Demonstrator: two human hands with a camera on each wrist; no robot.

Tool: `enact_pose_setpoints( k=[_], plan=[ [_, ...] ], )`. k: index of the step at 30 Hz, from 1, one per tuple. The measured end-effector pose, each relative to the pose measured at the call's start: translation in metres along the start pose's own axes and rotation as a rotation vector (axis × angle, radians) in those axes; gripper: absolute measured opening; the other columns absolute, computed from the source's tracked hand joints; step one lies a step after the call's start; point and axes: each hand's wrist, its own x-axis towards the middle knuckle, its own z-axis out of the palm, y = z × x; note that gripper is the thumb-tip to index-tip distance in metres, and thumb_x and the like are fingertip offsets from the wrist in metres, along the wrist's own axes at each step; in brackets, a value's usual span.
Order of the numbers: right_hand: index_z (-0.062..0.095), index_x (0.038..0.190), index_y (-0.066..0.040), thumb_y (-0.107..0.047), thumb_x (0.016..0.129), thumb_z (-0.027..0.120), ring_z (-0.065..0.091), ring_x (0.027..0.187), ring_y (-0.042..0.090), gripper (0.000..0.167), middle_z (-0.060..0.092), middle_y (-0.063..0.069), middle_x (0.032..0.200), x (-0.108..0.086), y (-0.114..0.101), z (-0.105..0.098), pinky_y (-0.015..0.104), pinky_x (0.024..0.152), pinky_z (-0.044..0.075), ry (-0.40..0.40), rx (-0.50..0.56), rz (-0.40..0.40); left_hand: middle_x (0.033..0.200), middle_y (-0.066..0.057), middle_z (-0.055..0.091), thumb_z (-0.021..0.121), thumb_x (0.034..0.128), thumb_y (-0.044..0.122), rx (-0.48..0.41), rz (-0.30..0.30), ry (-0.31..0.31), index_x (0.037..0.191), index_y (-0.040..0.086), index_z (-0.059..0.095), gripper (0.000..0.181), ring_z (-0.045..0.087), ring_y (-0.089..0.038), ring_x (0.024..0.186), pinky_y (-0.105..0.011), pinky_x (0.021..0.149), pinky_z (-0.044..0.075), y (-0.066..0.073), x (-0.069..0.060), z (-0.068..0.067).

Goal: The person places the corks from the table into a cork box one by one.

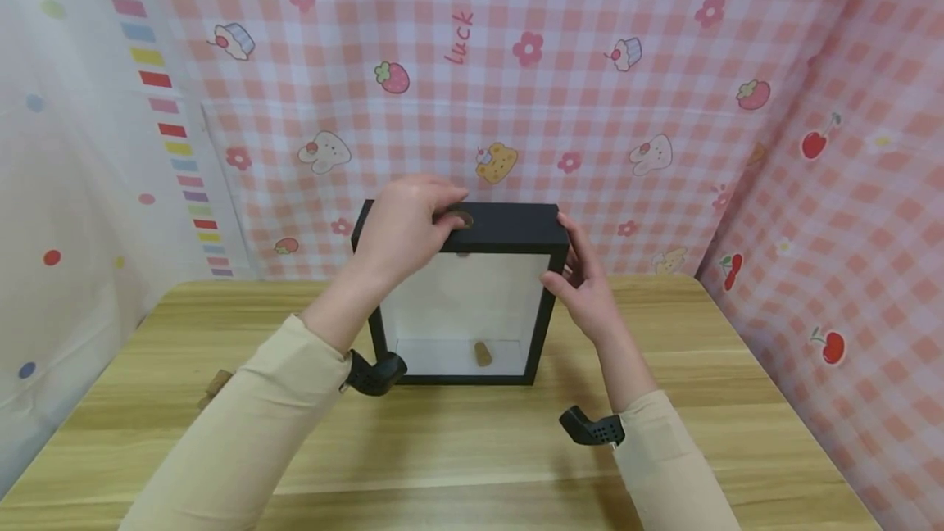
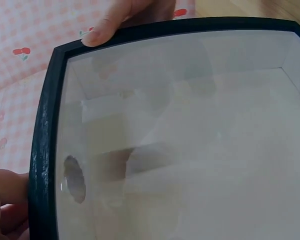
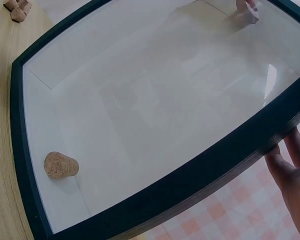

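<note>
A black-framed box (image 1: 509, 225) with a clear front stands upright on the table. One cork (image 1: 483, 353) lies inside on its floor, also seen in the right wrist view (image 3: 61, 165). My left hand (image 1: 406, 224) rests over the top, thumb and fingers around an oval hole (image 2: 75, 179); no cork shows between them. A fingertip shows at the hole in the right wrist view. My right hand (image 1: 590, 289) grips the box's upper right corner, thumb (image 2: 97, 36) on the front edge and fingers behind.
Several loose corks (image 3: 18, 10) lie on the wooden table (image 1: 472, 449) left of the box, partly behind my left sleeve (image 1: 251, 416) in the head view. A pink checked cloth (image 1: 442, 129) hangs behind the table and on the right; a white dotted one hangs on the left.
</note>
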Motion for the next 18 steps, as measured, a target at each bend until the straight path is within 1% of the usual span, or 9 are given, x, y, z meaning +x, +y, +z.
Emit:
enact_pose_setpoints(
  k=[3, 7, 10, 13, 18],
  plan=[
    [0.037, 0.154, -0.028, -0.015, 0.093, 0.071, 0.049, 0.124, 0.017, 0.071, 0.044, 0.002, 0.149, 0.000, 0.000, 0.000, 0.024, 0.091, 0.048, 0.001, 0.000, -0.006, 0.120, -0.008, 0.070, 0.078, 0.0866, 0.012, -0.014, -0.012, -0.005, 0.119, 0.008, 0.073, 0.033, 0.062, -0.025, 0.114, -0.038, 0.099, 0.048, -0.002, -0.002, -0.002],
    [0.037, 0.154, -0.028, -0.011, 0.094, 0.070, 0.049, 0.124, 0.017, 0.071, 0.044, 0.002, 0.149, 0.000, 0.000, 0.000, 0.024, 0.091, 0.048, -0.003, 0.000, -0.012, 0.123, -0.008, 0.068, 0.078, 0.0870, 0.011, -0.069, -0.020, 0.005, 0.122, 0.007, 0.072, 0.035, 0.062, -0.025, 0.116, -0.039, 0.101, 0.047, -0.005, -0.006, -0.007],
    [0.036, 0.154, -0.027, -0.009, 0.094, 0.069, 0.049, 0.125, 0.017, 0.071, 0.044, 0.002, 0.148, 0.001, 0.000, 0.000, 0.024, 0.091, 0.047, -0.009, 0.006, -0.016, 0.121, -0.010, 0.069, 0.077, 0.0875, 0.009, -0.140, -0.032, 0.000, 0.123, 0.005, 0.070, 0.036, 0.063, -0.025, 0.112, -0.038, 0.098, 0.049, -0.006, -0.010, -0.014],
    [0.036, 0.154, -0.027, -0.009, 0.094, 0.069, 0.049, 0.125, 0.017, 0.070, 0.044, 0.000, 0.148, 0.001, 0.001, 0.000, 0.024, 0.092, 0.047, -0.009, 0.009, -0.017, 0.119, -0.011, 0.069, 0.077, 0.0870, 0.008, -0.207, -0.062, -0.006, 0.123, 0.004, 0.070, 0.037, 0.064, -0.025, 0.109, -0.039, 0.095, 0.051, -0.007, -0.015, -0.023],
    [0.037, 0.154, -0.027, -0.016, 0.093, 0.071, 0.050, 0.124, 0.017, 0.070, 0.046, 0.000, 0.147, 0.000, -0.001, 0.000, 0.024, 0.091, 0.048, -0.007, 0.017, -0.022, 0.119, -0.006, 0.070, 0.078, 0.0870, 0.010, -0.270, -0.111, -0.008, 0.126, 0.008, 0.070, 0.040, 0.064, -0.022, 0.108, -0.040, 0.094, 0.051, -0.012, -0.026, -0.036]
  ],
)
